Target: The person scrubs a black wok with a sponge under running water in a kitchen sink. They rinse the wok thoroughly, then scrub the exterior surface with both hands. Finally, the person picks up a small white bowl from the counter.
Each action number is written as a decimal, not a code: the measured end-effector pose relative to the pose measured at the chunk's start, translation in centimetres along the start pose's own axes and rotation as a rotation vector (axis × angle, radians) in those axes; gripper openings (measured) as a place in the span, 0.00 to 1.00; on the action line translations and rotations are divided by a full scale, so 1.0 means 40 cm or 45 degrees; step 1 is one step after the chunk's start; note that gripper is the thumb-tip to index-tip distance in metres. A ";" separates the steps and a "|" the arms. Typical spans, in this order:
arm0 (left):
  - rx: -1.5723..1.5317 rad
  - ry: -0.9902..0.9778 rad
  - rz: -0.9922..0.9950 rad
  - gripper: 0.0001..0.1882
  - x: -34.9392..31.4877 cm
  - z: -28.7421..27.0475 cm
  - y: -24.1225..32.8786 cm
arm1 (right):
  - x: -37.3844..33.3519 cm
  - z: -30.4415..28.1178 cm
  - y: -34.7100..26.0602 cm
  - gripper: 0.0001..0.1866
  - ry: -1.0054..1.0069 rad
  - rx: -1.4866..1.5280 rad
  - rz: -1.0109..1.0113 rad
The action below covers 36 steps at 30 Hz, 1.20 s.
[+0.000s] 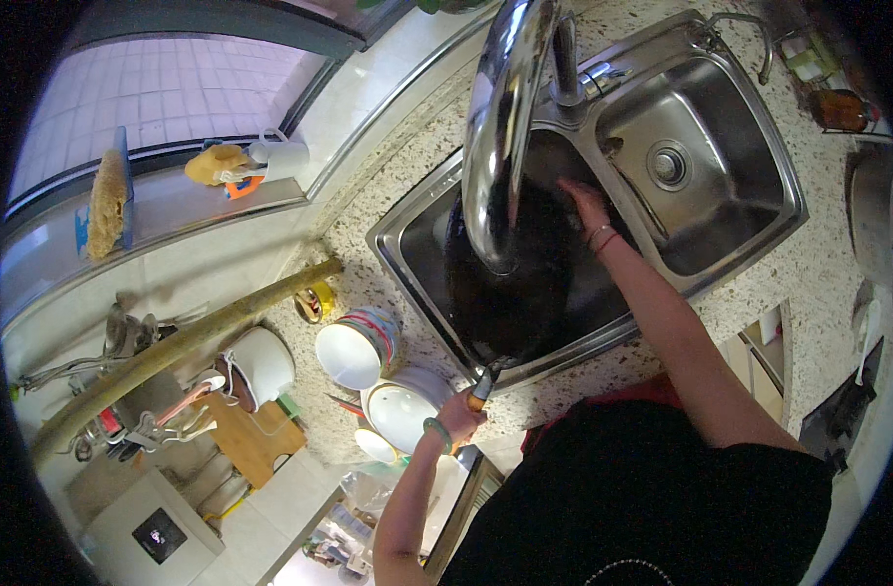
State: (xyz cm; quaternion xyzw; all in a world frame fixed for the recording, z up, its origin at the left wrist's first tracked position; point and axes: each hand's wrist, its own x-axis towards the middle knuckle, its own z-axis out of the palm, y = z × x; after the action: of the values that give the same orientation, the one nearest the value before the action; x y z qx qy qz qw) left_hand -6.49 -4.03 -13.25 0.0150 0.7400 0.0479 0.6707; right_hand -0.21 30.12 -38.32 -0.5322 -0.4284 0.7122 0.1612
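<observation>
A large dark wok lies tilted in the left basin of the steel sink, under the tall chrome faucet. My left hand, with a green bangle at the wrist, is closed around its wooden handle at the sink's near left corner. My right hand reaches into the same basin at the wok's right side, with fingers stretched toward it. The fingertips are dim against the dark metal, and I see nothing held in them. The faucet hides part of the wok.
On the right is the second basin with a round drain. Stacked white bowls and a larger white bowl stand left of the sink, near a yellow can. A bamboo pole crosses the left side. A loofah stands on the sill.
</observation>
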 end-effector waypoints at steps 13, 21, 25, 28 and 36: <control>0.086 0.084 0.002 0.14 -0.003 -0.010 0.007 | -0.407 0.156 -0.252 0.21 -0.101 -0.876 -1.148; 0.077 0.022 0.004 0.14 0.018 -0.013 -0.011 | -0.187 0.107 -0.139 0.22 -0.046 -0.592 -0.695; 0.080 0.016 0.004 0.15 0.003 -0.004 -0.001 | -0.468 0.151 -0.238 0.25 -0.519 -0.941 -0.756; 0.069 0.031 0.023 0.17 0.002 -0.006 0.003 | -0.538 0.133 -0.244 0.26 -0.532 -1.092 -1.390; 0.076 0.047 0.050 0.14 -0.002 -0.027 0.019 | -0.152 0.107 -0.179 0.18 -0.117 -0.423 -0.712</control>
State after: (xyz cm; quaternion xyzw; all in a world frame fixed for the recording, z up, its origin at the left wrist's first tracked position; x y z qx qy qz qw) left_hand -7.57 -3.35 -12.99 0.0486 0.7530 0.0392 0.6551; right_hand -3.37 28.23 -28.69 -0.3803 -0.6752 0.5840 0.2418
